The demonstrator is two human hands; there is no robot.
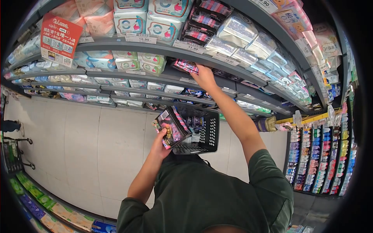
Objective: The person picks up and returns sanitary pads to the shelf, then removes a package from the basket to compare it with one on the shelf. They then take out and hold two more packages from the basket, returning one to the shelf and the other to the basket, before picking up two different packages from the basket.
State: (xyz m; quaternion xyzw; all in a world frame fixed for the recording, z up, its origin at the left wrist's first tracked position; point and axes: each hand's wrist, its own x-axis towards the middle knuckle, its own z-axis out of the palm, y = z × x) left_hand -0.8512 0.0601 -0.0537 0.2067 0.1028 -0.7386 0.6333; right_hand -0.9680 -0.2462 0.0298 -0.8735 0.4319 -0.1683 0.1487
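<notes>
My left hand [160,144] is closed on a black and pink sanitary pad pack [173,128], thumb across its front, held just left of the basket's opening. Up on the shelf, the fingers of my right hand [204,77] are wrapped round the end of a pink-striped sanitary pad pack [184,65], which sits in a gap under the shelf above. Below my hands is a dark plastic shopping basket [211,130] with perforated sides. Inside it lie several dark packs [194,122] and a paler one, partly hidden by the pack in my left hand.
Curved shelves of pad packs [132,24] fill the top, with price labels [140,39] and a red sign [61,40]. A shopping cart [11,155] and a person's leg [11,126] are at the left. Bottle racks [316,159] stand right, and more shelves [64,213] at lower left.
</notes>
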